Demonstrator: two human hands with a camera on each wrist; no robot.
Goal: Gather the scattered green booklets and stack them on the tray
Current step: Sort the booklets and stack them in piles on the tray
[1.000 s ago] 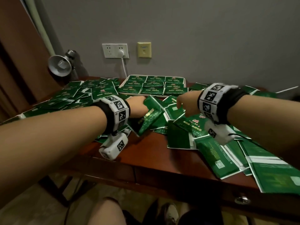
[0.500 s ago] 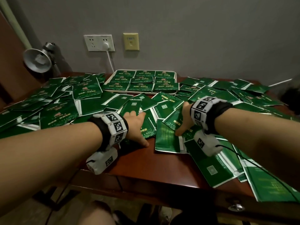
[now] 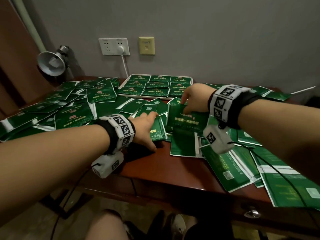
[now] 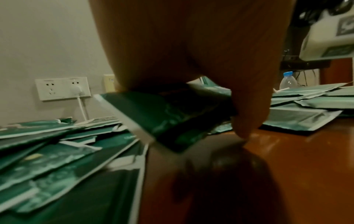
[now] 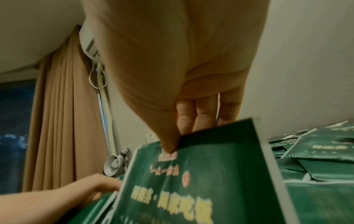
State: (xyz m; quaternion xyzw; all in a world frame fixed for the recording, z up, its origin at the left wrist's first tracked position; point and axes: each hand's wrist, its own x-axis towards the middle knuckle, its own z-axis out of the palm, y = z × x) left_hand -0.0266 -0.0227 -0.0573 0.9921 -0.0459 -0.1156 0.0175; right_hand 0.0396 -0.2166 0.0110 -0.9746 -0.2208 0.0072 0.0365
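Right hand [image 3: 194, 99], centre frame, has just lifted 1 pinched booklet [image 3: 187, 116] off the desk [image 3: 173, 170] toward the tray [image 3: 190, 78]; left hand [image 3: 145, 129] now grasps another booklet [image 4: 164, 115].

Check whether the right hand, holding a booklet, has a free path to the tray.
Probably yes. The right hand pinches a lifted booklet just in front of the tray, and only flat booklets lie between; nothing upright blocks it.

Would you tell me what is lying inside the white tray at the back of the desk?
The tray holds green booklets laid in neat overlapping rows, covering its whole floor; how deep they are stacked cannot be seen.
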